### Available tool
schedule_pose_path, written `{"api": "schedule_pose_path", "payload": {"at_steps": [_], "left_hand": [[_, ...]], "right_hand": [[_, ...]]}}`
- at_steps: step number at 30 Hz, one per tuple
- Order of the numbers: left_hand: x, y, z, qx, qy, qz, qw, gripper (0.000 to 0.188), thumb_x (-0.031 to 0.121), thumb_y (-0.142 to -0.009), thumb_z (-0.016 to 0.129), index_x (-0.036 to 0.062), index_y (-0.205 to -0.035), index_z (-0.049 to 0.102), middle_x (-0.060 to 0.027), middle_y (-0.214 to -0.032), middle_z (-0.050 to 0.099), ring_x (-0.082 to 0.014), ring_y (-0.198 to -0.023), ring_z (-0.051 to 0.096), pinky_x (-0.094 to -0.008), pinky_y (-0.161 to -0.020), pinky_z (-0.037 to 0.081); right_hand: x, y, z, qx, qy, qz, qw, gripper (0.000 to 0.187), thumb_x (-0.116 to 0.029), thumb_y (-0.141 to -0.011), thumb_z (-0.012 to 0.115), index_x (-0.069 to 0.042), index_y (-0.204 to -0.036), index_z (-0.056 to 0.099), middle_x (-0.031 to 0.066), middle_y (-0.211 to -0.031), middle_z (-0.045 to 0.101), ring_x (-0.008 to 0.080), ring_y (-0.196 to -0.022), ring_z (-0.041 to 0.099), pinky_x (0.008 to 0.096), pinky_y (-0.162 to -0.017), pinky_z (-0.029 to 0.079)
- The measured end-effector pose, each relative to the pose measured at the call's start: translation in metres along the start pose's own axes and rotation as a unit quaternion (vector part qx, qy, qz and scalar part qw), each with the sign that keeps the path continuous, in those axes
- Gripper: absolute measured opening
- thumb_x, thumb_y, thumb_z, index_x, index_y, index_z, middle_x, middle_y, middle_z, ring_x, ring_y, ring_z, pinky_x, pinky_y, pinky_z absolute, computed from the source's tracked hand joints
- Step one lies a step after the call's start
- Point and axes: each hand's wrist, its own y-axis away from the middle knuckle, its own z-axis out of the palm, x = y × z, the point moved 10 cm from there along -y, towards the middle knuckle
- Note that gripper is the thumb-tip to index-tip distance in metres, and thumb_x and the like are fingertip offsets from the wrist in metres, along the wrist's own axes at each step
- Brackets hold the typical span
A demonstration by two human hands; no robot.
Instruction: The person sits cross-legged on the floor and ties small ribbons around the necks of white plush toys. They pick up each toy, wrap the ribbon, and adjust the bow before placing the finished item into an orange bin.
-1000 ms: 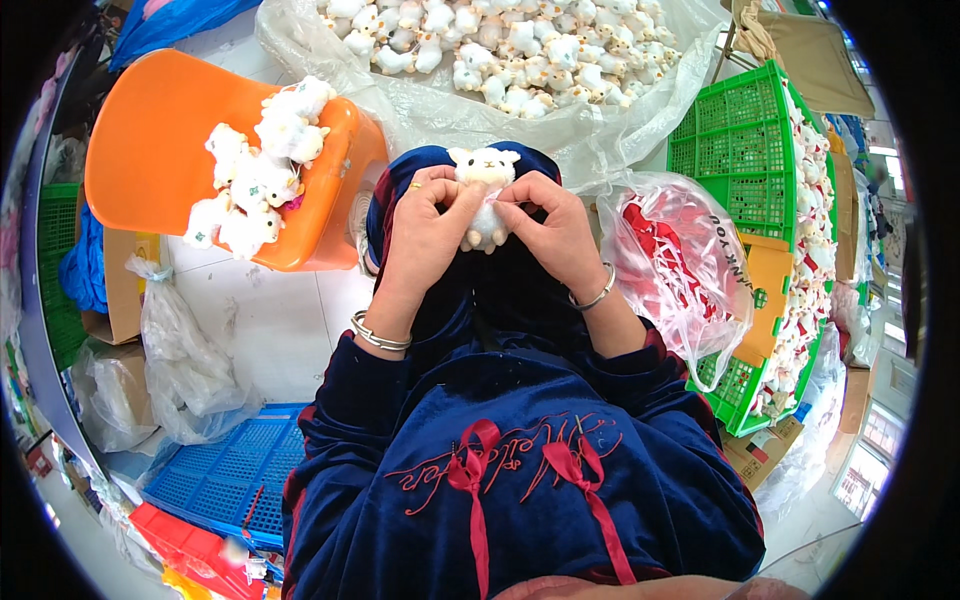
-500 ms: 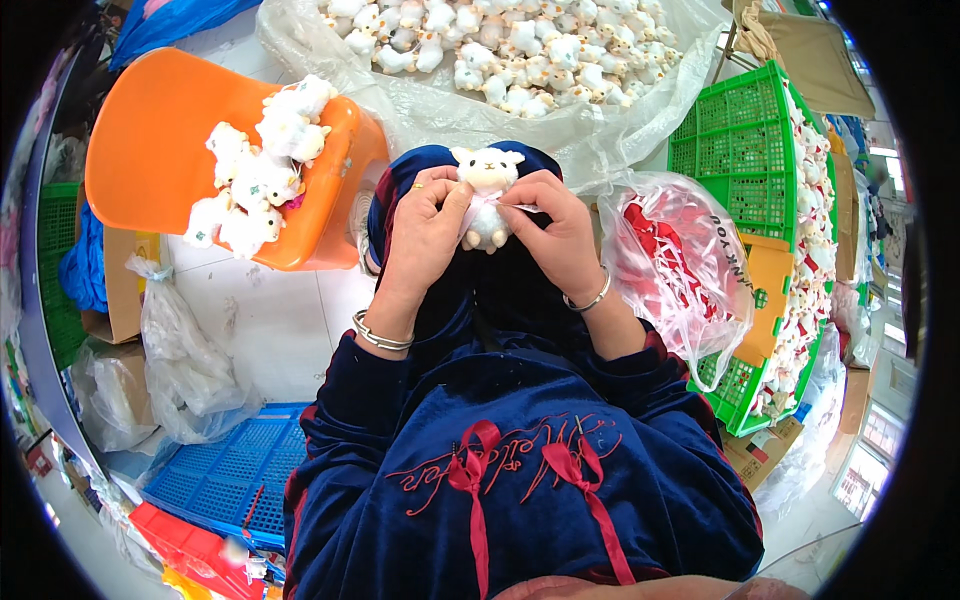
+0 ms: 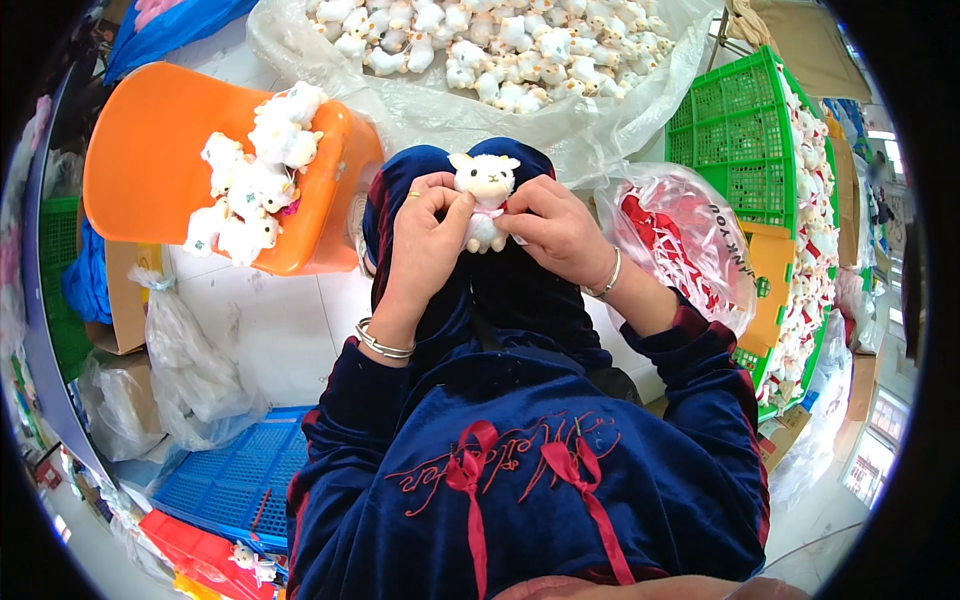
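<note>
A small white plush lamb (image 3: 485, 178) faces up above my knees. A narrow pale pink ribbon (image 3: 487, 212) lies around its neck. My left hand (image 3: 430, 235) is closed on the lamb's left edge, thumb and forefinger pressed at its neck. From the other side, my right hand (image 3: 562, 232) pinches at the neck beside the ribbon; whether the fingertips hold the ribbon's end or the plush is hidden.
An orange stool (image 3: 140, 170) at the left bears several plush lambs (image 3: 262, 185). A large clear sheet (image 3: 420, 115) ahead holds a heap of them. At right stand a bag of red and white strips (image 3: 680, 240) and a green crate (image 3: 735, 140). A blue crate (image 3: 235, 465) lies lower left.
The pale ribbon, spread wide across the lamb's chest before, now sits narrow at its neck. My right wrist and elbow have swung outward to the right, and the lamb's head has tilted slightly.
</note>
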Motion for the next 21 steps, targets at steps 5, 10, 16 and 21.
{"api": "schedule_pose_path", "payload": {"at_steps": [5, 10, 16, 21], "left_hand": [[0.005, 0.003, -0.003, 0.041, 0.03, 0.016, 0.999, 0.022, 0.013, -0.097, 0.067, -0.0057, -0.085, 0.069, -0.0176, -0.118, 0.068, -0.0229, -0.105, 0.065, -0.0338, -0.091, 0.051], [0.009, 0.005, 0.004, 0.024, 0.007, 0.035, 0.999, 0.021, 0.014, -0.096, 0.069, -0.0052, -0.088, 0.07, -0.02, -0.123, 0.067, -0.0261, -0.11, 0.065, -0.0359, -0.095, 0.05], [0.015, 0.014, 0.006, 0.019, -0.036, 0.057, 0.998, 0.019, 0.013, -0.097, 0.069, -0.0047, -0.093, 0.071, -0.0177, -0.129, 0.065, -0.0189, -0.111, 0.064, -0.0305, -0.093, 0.05], [0.036, 0.03, 0.011, 0.045, -0.064, 0.075, 0.994, 0.015, 0.011, -0.093, 0.072, -0.0035, -0.089, 0.07, -0.0214, -0.124, 0.064, -0.0315, -0.113, 0.062, -0.0389, -0.096, 0.049]], "right_hand": [[-0.007, -0.007, -0.011, -0.045, 0.005, 0.083, 0.995, 0.021, -0.007, -0.083, 0.071, -0.011, -0.103, 0.075, 0.0055, -0.093, 0.062, 0.0253, -0.091, 0.059, 0.035, -0.079, 0.049], [0.03, 0.023, 0.007, 0.055, -0.229, 0.353, 0.905, 0.018, -0.016, -0.093, 0.071, 0.002, -0.096, 0.072, 0.0134, -0.08, 0.07, 0.0224, -0.07, 0.068, 0.0343, -0.065, 0.052], [0.034, 0.022, 0.007, 0.057, -0.214, 0.424, 0.878, 0.018, -0.011, -0.089, 0.074, 0.002, -0.098, 0.066, 0.0132, -0.086, 0.072, 0.0203, -0.074, 0.07, 0.0328, -0.066, 0.054], [0.032, 0.032, 0.009, 0.064, -0.198, 0.421, 0.883, 0.022, -0.01, -0.089, 0.074, 0.002, -0.103, 0.063, 0.0108, -0.086, 0.071, 0.0171, -0.073, 0.07, 0.0316, -0.063, 0.055]]}}
